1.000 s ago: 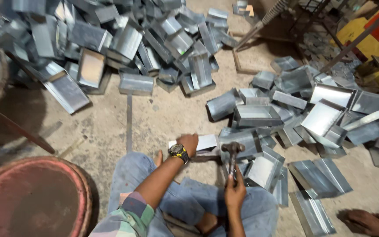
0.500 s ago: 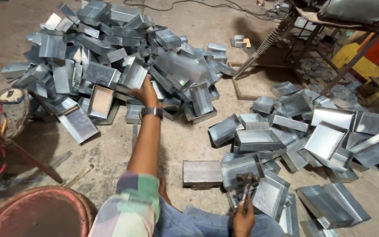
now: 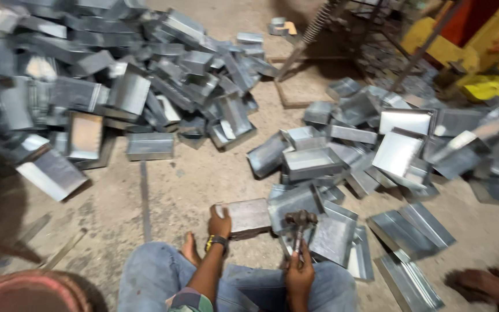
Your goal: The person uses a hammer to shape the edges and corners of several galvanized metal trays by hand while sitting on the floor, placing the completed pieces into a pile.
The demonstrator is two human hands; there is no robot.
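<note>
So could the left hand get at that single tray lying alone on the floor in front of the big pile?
Probably yes, with a stretch. The left hand rests on a metal block, and only bare floor lies between it and the tray.
</note>
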